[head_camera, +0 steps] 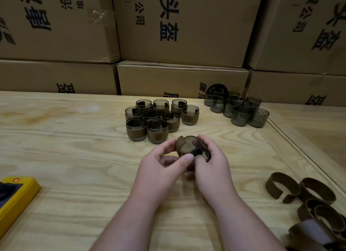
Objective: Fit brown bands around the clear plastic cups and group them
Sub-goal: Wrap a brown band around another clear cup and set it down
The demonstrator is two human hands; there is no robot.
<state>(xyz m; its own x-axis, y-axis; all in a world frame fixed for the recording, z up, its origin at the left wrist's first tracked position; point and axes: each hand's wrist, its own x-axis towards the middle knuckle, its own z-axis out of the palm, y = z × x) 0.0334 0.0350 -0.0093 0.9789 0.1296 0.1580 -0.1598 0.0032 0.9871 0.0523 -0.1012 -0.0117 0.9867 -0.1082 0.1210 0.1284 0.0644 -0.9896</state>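
Over the wooden table, both hands' fingers pinch a tilted smoky cup, its brown band half-wrapped.

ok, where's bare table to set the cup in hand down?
Open wood left of the banded cups, running to the yellow device. A bare strip between banded cups and the plain cups. Crowded: far right corner, and near right, where loose bands pile. Both hands hold the cup.
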